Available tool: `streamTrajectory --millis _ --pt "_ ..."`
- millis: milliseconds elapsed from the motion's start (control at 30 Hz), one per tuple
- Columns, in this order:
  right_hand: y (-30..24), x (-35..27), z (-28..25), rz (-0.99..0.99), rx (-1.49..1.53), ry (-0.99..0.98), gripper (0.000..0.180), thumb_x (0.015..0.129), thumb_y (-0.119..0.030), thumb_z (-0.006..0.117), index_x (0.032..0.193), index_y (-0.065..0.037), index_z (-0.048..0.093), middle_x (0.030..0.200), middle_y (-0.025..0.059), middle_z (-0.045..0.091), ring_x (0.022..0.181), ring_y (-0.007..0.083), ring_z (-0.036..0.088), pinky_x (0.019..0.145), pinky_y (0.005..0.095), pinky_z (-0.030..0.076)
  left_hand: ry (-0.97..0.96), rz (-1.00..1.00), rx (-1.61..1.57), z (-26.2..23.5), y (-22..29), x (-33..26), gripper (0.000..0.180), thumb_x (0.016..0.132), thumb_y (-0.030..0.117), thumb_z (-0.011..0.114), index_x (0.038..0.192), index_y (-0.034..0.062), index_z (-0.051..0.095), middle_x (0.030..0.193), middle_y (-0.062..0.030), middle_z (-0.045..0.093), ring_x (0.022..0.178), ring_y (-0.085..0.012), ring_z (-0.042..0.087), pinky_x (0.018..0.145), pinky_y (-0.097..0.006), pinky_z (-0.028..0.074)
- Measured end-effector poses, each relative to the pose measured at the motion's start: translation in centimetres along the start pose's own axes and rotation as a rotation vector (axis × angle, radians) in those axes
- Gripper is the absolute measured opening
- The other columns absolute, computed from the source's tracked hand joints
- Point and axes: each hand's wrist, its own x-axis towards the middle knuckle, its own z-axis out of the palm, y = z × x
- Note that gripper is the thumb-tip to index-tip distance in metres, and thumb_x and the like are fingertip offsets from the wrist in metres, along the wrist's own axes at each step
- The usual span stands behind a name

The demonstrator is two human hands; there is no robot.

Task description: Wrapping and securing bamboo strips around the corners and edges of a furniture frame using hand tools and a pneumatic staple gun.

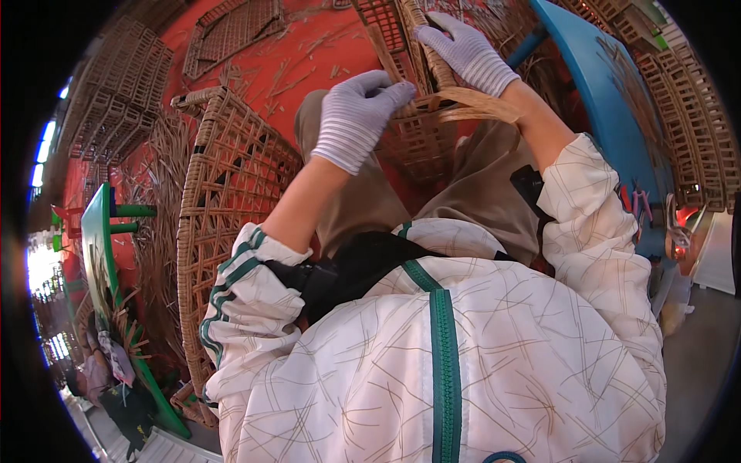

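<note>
A brown woven basket (421,127) sits between my knees, with open-grid walls. My left hand (355,119), in a pale striped knit glove, is closed at its near left corner. Its thumb and fingers pinch a flat tan weaving strip (384,54) that rises beside the basket wall. My right hand (469,52), in a matching glove, has its fingers closed over the basket's right rim. A loose frayed end of flat tan strip (482,102) sticks out rightward from the near rim, below my right wrist. The basket's far end is cut off by the picture's edge.
Another woven basket (231,177) stands on its side by my left leg. A woven panel (231,35) and strip scraps lie on the red floor. Stacked baskets (116,92) are at far left, others (687,116) at right. A blue table (606,85) and green table (100,239) flank me.
</note>
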Motion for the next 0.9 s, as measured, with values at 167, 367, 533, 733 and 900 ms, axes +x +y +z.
streamTrajectory --millis 167,367,533,733,900 --pt "2.3 -3.7 -6.1 -0.227 -0.211 0.206 0.049 0.09 -0.039 0.068 0.121 -0.001 0.063 0.11 0.0174 0.068 0.101 0.0293 0.065 0.092 0.0352 0.052 0.018 0.018 0.082 4.2 0.2 1.5 0.032 0.085 0.029 0.077 0.082 -0.0017 0.07 0.06 -0.0055 0.057 0.057 -0.0099 0.045 0.057 -0.031 0.044" --pt "-3.6 -11.6 -12.6 -0.303 0.153 0.699 0.022 0.1 -0.011 0.056 0.114 0.002 0.068 0.103 0.0124 0.071 0.091 0.0167 0.068 0.085 0.0301 0.055 -0.148 -0.065 0.11 8.8 1.4 4.9 0.039 0.082 0.039 0.077 0.085 0.0005 0.072 0.06 -0.0086 0.06 0.057 -0.0144 0.052 0.061 -0.031 0.048" --pt "-6.5 -17.3 -13.7 -0.626 -0.194 0.672 0.018 0.094 0.005 0.047 0.104 0.006 0.062 0.094 0.0154 0.068 0.083 0.0225 0.065 0.076 0.0325 0.053 -0.183 0.031 0.301 10.4 2.0 6.4 0.037 0.082 0.04 0.077 0.086 0.003 0.074 0.062 -0.0096 0.063 0.057 -0.0149 0.058 0.062 -0.033 0.051" --pt "-2.4 -18.8 -9.3 -0.64 -0.212 0.572 0.023 0.079 -0.001 0.073 0.101 -0.005 0.069 0.09 0.0104 0.067 0.077 0.0274 0.064 0.068 0.0349 0.053 -0.224 0.104 0.579 10.9 4.6 6.9 0.039 0.08 0.043 0.076 0.086 0.0053 0.075 0.068 -0.009 0.067 0.064 -0.0171 0.062 0.07 -0.033 0.052" --pt "-1.7 -18.6 -7.7 -0.498 -0.327 0.489 0.019 0.081 -0.008 0.073 0.099 -0.01 0.069 0.091 0.0051 0.068 0.08 0.0256 0.063 0.073 0.0369 0.052 -0.2 0.046 0.464 9.4 3.3 7.3 0.036 0.08 0.041 0.077 0.087 0.0059 0.076 0.073 -0.0084 0.07 0.067 -0.0167 0.065 0.072 -0.032 0.053"
